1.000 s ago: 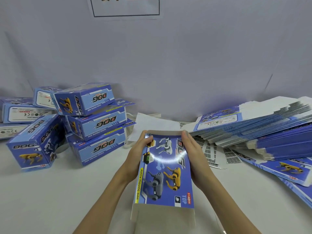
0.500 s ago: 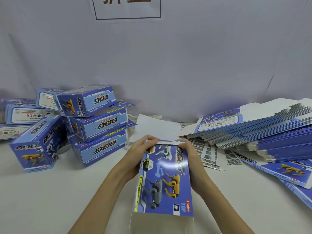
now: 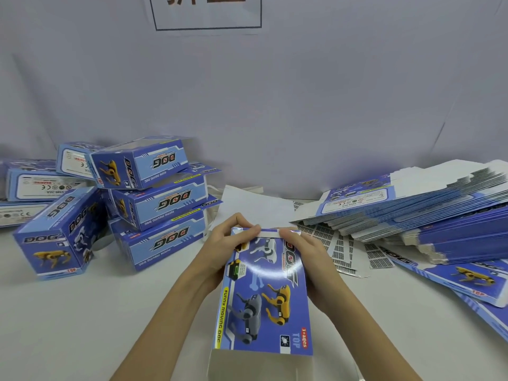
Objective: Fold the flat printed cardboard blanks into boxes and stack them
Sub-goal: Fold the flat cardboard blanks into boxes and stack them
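Observation:
A blue printed box [image 3: 264,295] with toy dogs on its top face stands lengthwise in front of me on the white table. My left hand [image 3: 220,251] grips its far left corner, fingers curled over the far end flap. My right hand [image 3: 310,265] holds the far right side, thumb pressing the same flap down. The near end of the box is open, with a plain white flap showing. Folded boxes [image 3: 154,193] are stacked three high at the left. A thick pile of flat blanks [image 3: 412,215] lies at the right.
More folded boxes [image 3: 60,235] stand and lie at the far left. Loose white barcode sheets [image 3: 341,246] and a white paper [image 3: 247,204] lie behind my hands. Single flat blanks [image 3: 467,279] spread along the right edge. A grey backdrop with a sign [image 3: 206,12] rises behind.
Both hands slid toward the box's far end. The white far flap that stood up a second ago is now folded down over the end under my fingers.

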Available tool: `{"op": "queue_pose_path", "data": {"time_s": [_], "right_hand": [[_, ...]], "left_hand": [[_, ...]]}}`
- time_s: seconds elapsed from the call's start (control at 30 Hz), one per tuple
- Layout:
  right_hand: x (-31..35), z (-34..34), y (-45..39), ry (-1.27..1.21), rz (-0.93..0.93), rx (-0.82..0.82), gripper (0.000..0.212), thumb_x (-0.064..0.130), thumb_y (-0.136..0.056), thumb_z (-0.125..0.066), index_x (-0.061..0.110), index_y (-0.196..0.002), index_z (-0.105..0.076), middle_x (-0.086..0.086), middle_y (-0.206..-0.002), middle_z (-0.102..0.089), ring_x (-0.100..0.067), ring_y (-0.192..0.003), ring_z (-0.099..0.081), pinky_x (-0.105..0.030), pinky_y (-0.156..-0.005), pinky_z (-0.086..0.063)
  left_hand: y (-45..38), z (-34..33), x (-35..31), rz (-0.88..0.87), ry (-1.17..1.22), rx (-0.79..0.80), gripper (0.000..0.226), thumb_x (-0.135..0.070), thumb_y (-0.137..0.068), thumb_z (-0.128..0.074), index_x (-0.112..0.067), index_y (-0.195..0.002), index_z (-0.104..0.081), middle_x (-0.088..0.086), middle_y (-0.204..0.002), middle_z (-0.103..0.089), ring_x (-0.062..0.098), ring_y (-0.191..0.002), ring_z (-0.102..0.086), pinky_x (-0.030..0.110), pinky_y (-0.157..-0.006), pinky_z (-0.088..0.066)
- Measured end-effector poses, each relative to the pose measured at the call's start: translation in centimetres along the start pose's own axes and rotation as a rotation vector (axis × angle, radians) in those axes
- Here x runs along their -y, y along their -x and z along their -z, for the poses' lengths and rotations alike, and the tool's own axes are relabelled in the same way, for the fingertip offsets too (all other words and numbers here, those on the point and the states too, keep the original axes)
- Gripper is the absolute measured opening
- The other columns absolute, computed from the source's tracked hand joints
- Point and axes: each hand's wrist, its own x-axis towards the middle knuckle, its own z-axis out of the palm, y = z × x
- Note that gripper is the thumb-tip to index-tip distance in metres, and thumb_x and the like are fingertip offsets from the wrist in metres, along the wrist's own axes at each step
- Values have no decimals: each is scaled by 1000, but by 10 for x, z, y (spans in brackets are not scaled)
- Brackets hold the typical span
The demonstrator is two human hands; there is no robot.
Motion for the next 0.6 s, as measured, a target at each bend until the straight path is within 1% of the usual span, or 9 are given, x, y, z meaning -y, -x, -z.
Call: {"op": "queue_pose_path", "data": {"time_s": [0.03,0.1,0.17,0.27,0.37,0.43,0.47,0.53,0.6], "right_hand": [[0,0,0,-17,18,-14,31,33,-102,-66,6,-115,-73,-16,-105,-80,-32,-91,-78,-46,-86,-57],[0,-1,-3,-101,87,-111,22,32,-101,-68,13,-103,-79,-10,-98,-80,-28,-82,-75,-37,-71,-54],[1,2,-6,-232,184,-341,19,32,-100,-70,18,-93,-80,-3,-83,-75,-22,-71,-65,-28,-58,-47],[3,9,-7,-375,356,-616,20,38,-101,-70,21,-99,-79,6,-78,-70,-14,-70,-63,-28,-56,-51],[2,11,-8,-374,450,-654,22,40,-102,-69,28,-115,-81,5,-89,-75,-13,-80,-67,-38,-71,-58],[-3,9,-10,-329,458,-641,21,42,-101,-70,35,-117,-80,-11,-102,-73,-20,-89,-66,-47,-81,-59],[-6,7,-10,-315,461,-621,21,43,-100,-71,37,-119,-80,-18,-114,-72,-24,-94,-67,-49,-87,-60],[-11,0,-8,-295,473,-551,23,41,-100,-72,38,-122,-78,-18,-129,-69,-25,-107,-71,-46,-91,-63],[-12,-3,-7,-235,487,-475,29,41,-99,-72,37,-127,-76,-12,-131,-71,-23,-116,-72,-41,-89,-63]], "left_hand": [[-1,1,1,-17,5,-7,25,-45,-81,-79,-25,-87,-67,12,-93,-72,35,-93,-71,33,-67,-60],[-3,6,3,-50,-68,-41,39,-62,-86,-72,-33,-113,-70,-1,-112,-73,25,-112,-67,41,-93,-56],[-3,14,0,-41,-166,-62,51,-72,-91,-55,-37,-125,-68,-11,-128,-70,17,-123,-64,47,-108,-48],[-1,21,-6,-119,-267,-61,63,-77,-92,-40,-32,-122,-74,-11,-126,-73,9,-119,-67,42,-98,-49],[1,16,-6,-392,-461,-110,61,-76,-88,-49,-35,-129,-67,-16,-129,-70,6,-121,-64,31,-102,-46],[4,7,-2,-508,-719,-82,76,-84,-77,-62,-42,-140,-57,-22,-136,-60,5,-127,-58,20,-103,-43],[5,2,1,-533,-892,-69,90,-89,-70,-64,-45,-147,-49,-24,-142,-51,5,-131,-53,21,-104,-41],[4,-8,11,-543,-1225,-65,115,-94,-63,-64,-47,-160,-22,-13,-157,-31,11,-142,-36,32,-112,-33],[2,-13,19,-520,-1308,-60,125,-86,-68,-69,-46,-163,1,-6,-162,-20,16,-146,-23,40,-118,-28]]}}
